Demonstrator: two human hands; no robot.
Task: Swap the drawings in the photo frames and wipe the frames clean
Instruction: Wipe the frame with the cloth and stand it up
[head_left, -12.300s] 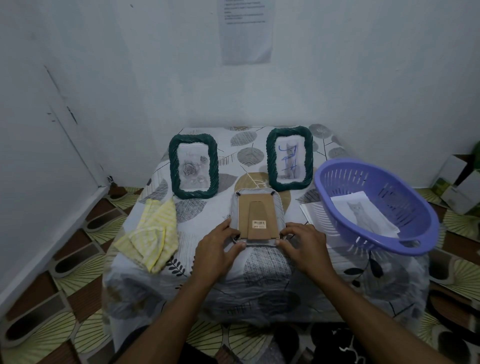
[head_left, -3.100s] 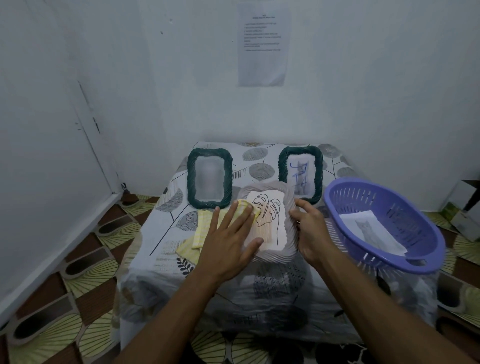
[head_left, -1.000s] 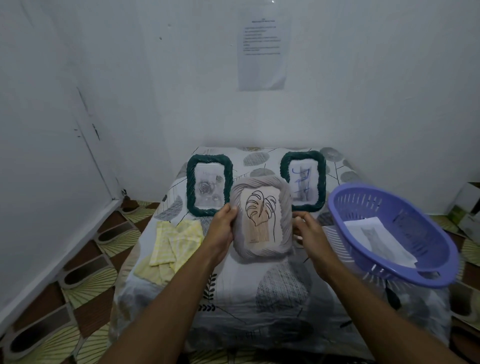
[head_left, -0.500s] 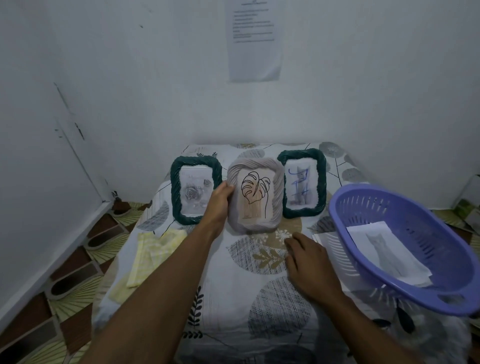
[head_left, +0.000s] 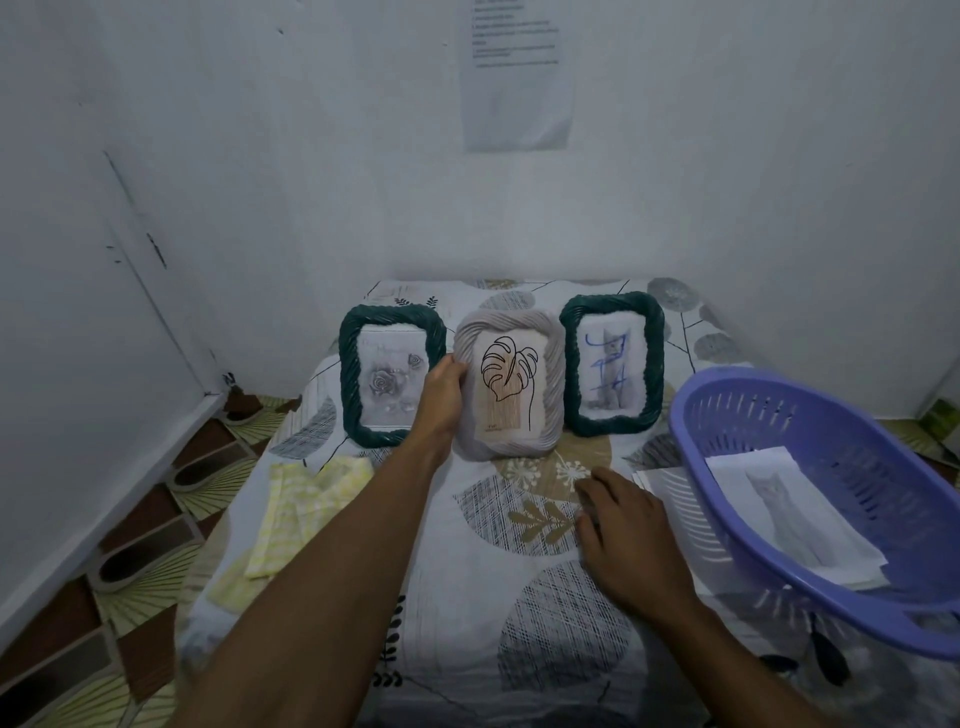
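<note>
While the left hand (head_left: 441, 395) grips the left edge of the grey frame (head_left: 509, 384), fingers curled round its rim, that frame stands upright on the bench (head_left: 467, 597) and shows a line drawing of a leaf. Just to the left of this hand, and partly behind it, stands a dark green frame (head_left: 387, 366) holding a rose drawing. On the far side of the grey frame from the hand, just beside it, a second dark green frame (head_left: 613, 364) holds a cat picture with blue scribbles over it. All three frames stand in a row near the wall, leaning slightly back.

The right hand (head_left: 631, 545) rests palm down on the leaf-patterned cloth of the bench, nearer the person than the frames, fingers loosely together and holding nothing. Immediately to its right a purple basket (head_left: 727, 415) sits at the bench edge, with a sheet bearing a pale cat drawing (head_left: 784, 509) lying inside it. More white paper (head_left: 657, 480) lies under the basket's near rim, just beyond the right hand's fingertips.

Below and to the left of the left forearm, a yellow checked cloth (head_left: 306, 509) lies crumpled on the bench, well apart from either hand
</note>
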